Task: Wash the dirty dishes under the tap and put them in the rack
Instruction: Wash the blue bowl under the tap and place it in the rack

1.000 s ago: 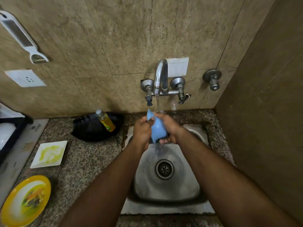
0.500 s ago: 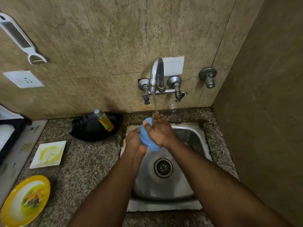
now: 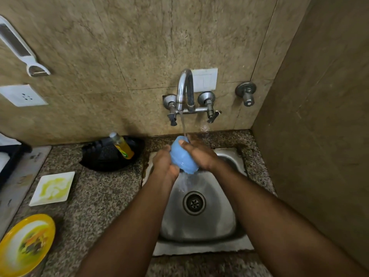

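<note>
1. Compared with half a second ago, the blue cup [image 3: 182, 156] sits much the same over the far left part of the sink [image 3: 201, 216], still under the running stream; the right hand's fingers now lie further over its upturned base.
2. The left hand [image 3: 164, 163] grasps the cup from the left, fingers curled around its side.
3. The right hand [image 3: 199, 155] wraps over the cup from the right, with the fingers [image 3: 184, 142] pressed across its far end.
4. Water falls from the tap [image 3: 184, 90] onto the cup and runs down toward the drain [image 3: 194, 202].
5. The surface is a speckled granite counter [image 3: 103, 196] with a steel sink set in it; brown stone-look tiles cover the far wall and the right wall.
6. Counted on the counter to the left: one square white plate [image 3: 52, 188] smeared yellow, one round yellow plate [image 3: 26, 244] with food residue near the left edge, one black tray [image 3: 107, 158] holding one yellow bottle [image 3: 121, 145].
7. On the far wall: one tap with two valve handles, one separate valve [image 3: 246, 92], two white plates, one white peeler [image 3: 22, 50].
</note>
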Tool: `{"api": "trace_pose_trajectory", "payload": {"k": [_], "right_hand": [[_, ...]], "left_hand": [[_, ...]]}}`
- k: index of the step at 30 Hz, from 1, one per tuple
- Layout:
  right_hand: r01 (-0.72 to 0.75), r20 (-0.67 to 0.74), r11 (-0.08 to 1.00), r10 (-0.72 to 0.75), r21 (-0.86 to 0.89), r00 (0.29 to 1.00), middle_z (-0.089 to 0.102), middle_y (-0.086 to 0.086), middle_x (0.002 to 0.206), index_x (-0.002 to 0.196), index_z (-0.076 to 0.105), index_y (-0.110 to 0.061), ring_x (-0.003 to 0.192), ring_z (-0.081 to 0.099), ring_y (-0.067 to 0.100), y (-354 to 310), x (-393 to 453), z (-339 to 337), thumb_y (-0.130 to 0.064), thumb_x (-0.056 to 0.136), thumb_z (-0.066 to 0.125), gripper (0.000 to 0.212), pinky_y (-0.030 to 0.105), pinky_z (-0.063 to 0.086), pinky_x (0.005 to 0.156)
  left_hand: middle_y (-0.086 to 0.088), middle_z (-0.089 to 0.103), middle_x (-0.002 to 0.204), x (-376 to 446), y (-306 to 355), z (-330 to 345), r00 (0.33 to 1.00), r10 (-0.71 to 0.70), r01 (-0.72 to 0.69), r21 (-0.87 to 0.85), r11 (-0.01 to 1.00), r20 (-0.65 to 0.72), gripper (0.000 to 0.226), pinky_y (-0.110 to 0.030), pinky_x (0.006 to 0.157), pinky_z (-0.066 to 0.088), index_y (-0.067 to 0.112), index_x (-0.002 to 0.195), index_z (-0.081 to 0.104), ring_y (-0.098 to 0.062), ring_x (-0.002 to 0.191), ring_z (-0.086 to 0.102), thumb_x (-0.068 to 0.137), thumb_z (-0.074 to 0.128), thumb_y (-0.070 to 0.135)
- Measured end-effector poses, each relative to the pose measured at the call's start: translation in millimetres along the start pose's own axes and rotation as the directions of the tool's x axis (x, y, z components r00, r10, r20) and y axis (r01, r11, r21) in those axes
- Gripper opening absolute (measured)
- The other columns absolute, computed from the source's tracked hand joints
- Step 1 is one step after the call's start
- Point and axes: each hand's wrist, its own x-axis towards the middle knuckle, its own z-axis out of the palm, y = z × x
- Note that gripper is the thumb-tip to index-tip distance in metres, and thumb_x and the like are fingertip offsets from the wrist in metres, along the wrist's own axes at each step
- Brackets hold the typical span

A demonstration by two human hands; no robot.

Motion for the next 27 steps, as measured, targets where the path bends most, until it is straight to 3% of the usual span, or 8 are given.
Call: {"api": "trace_pose_trajectory", "payload": {"k": [2,5,10,17,20,22,24,27], "right_hand": [[-0.103,0.048,0.929,0.092,0.356,0.995,0.061,0.001,0.142,0.143,0.051,-0.037,0.122,0.065,0.024,8,-3,2,-0.071,0.065,0.077,0.090,0.050,0.051,0.105],[-0.165,0.079,0.836,0.145,0.524,0.986,0.076,0.004,0.108,0.123,0.065,-0.032,0.091,0.073,0.024,5,-17,2,-0.061,0.079,0.071,0.054,0.047,0.059,0.083],[-0.287,0.150,0.504,0.295,0.814,0.944,0.075,0.010,0.080,0.097,0.070,-0.018,0.082,0.068,0.031,-11,-17,-1,-0.064,0.095,0.049,0.051,0.053,0.053,0.093],[-0.283,0.262,0.111,0.172,0.953,0.950,0.069,0.023,0.120,0.122,0.070,-0.012,0.105,0.063,0.042,15,-23,13,-0.063,0.085,0.052,0.065,0.055,0.051,0.091],[-0.335,0.329,0.039,0.106,0.941,0.938,0.065,0.031,0.126,0.132,0.063,-0.010,0.107,0.063,0.052,23,-28,23,-0.062,0.086,0.049,0.070,0.059,0.041,0.107],[-0.370,0.367,0.022,0.081,0.929,0.927,0.063,0.034,0.127,0.132,0.060,-0.009,0.101,0.063,0.055,21,-29,26,-0.063,0.086,0.048,0.072,0.053,0.048,0.097],[-0.388,0.385,0.031,0.070,0.921,0.920,0.060,0.034,0.131,0.135,0.058,-0.010,0.100,0.062,0.055,19,-29,26,-0.064,0.084,0.048,0.075,0.042,0.056,0.073],[-0.397,0.387,0.070,0.124,0.915,0.914,0.059,0.035,0.132,0.134,0.059,-0.012,0.098,0.062,0.055,15,-26,23,-0.065,0.081,0.051,0.075,0.039,0.056,0.062]], "left_hand": [[-0.025,0.067,0.091,2,6,7,1.000,0.011,-0.011,-0.010,1.000,-0.013,0.031,-0.055,0.079,0.055,-0.002,0.089,0.061,-0.038,0.078,0.065,0.107,0.052,0.022],[-0.028,0.070,0.103,5,16,15,0.997,-0.052,0.050,0.046,0.998,0.053,0.041,-0.051,0.067,0.055,-0.004,0.100,0.064,-0.039,0.082,0.068,0.107,0.050,0.034],[-0.018,0.077,0.107,2,17,14,0.956,0.058,-0.174,0.399,0.900,0.286,0.031,-0.046,0.081,0.062,0.004,0.115,0.073,-0.031,0.092,0.075,0.104,0.055,0.026],[0.006,0.078,0.086,0,3,-18,0.631,0.522,-0.735,0.658,0.166,0.574,0.005,-0.023,0.078,0.057,0.013,0.089,0.081,-0.006,0.080,0.072,0.088,0.077,0.011],[0.002,0.076,0.093,7,8,-38,0.534,0.728,-0.743,0.650,0.162,0.429,0.021,-0.025,0.080,0.058,0.013,0.094,0.078,-0.009,0.085,0.072,0.077,0.078,0.000],[0.003,0.073,0.090,9,15,-48,0.515,0.777,-0.740,0.645,0.190,0.363,0.025,-0.026,0.075,0.059,0.013,0.093,0.076,-0.009,0.083,0.070,0.073,0.076,-0.002],[0.004,0.073,0.086,17,20,-56,0.570,0.768,-0.697,0.667,0.265,0.291,0.023,-0.029,0.074,0.060,0.014,0.093,0.076,-0.009,0.079,0.071,0.073,0.082,0.004],[-0.002,0.078,0.083,28,22,-65,0.784,0.578,-0.556,0.672,0.490,0.227,0.011,-0.044,0.075,0.065,0.019,0.091,0.078,-0.020,0.077,0.077,0.081,0.083,0.018]]}}
